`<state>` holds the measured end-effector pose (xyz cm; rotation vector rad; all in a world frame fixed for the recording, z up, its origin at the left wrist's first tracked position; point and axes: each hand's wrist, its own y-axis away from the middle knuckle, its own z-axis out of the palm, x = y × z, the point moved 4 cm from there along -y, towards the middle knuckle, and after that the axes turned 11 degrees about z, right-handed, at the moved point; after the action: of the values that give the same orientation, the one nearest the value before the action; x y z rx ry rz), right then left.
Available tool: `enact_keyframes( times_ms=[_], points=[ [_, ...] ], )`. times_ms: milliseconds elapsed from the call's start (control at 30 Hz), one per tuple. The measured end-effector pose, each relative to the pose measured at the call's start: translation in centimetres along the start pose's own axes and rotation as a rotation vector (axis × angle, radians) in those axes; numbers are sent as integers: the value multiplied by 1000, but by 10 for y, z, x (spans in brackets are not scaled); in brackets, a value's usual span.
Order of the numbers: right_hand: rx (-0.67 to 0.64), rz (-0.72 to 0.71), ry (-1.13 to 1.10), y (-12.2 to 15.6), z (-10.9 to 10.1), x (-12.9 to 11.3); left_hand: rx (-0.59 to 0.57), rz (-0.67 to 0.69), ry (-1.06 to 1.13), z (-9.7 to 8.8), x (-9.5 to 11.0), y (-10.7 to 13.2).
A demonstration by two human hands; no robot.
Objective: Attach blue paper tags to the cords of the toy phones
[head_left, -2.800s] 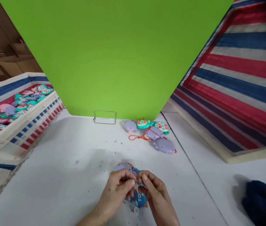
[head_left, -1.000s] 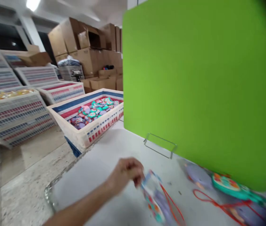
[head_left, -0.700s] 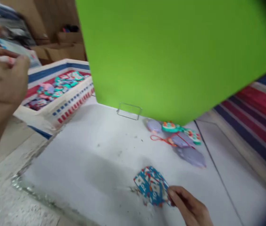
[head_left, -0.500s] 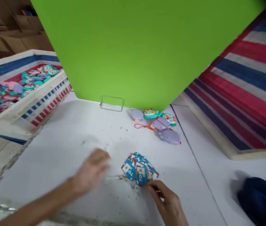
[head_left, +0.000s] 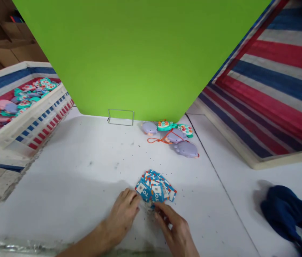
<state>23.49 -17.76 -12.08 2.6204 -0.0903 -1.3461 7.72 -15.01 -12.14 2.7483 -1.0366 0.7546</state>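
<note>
A fanned pile of blue and white printed tags (head_left: 156, 187) lies on the white table in front of me. My left hand (head_left: 124, 214) is at the pile's lower left edge, its fingers curled together; what they hold, if anything, is hidden. Close by, my right hand (head_left: 174, 225) pinches thumb and forefinger at the pile's lower edge. A small bit between those fingertips is too unclear to name. Farther back lie several plastic animal toys, among them a purple one (head_left: 187, 149) and a green one with a dotted back (head_left: 165, 125). An orange cord (head_left: 155, 140) loops over them.
A white basket (head_left: 46, 117) of similar toys stands at the left. The green panel (head_left: 140, 60) rises at the back, with a wire frame (head_left: 121, 117) at its foot. To the right are a striped lined bin (head_left: 268, 92) and a dark blue cloth item (head_left: 285, 207).
My left hand has come right and down to the edge of the tags. My right hand has shifted slightly left along their lower edge. The whole view has moved a little.
</note>
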Motion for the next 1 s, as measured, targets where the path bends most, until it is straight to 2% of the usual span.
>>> enact_keyframes(
  times_ms=[133, 433, 600, 800, 900, 1000],
  points=[
    [17, 3, 1, -1, -2, -5, -7, 34, -61, 13, 0, 2],
    [-8, -46, 53, -8, 5, -20, -43, -5, 65, -7, 8, 5],
    [-40, -10, 71, -8, 7, -18, -35, -47, 235, 0, 7, 4],
    [18, -51, 146, -5, 8, -15, -4, -51, 251, 7, 4, 6],
    [28, -62, 254, -5, 4, -13, -22, -68, 203, 7, 1, 9],
    [91, -22, 342, -6, -13, -1, -44, -83, 164, 8, -4, 15]
  ],
)
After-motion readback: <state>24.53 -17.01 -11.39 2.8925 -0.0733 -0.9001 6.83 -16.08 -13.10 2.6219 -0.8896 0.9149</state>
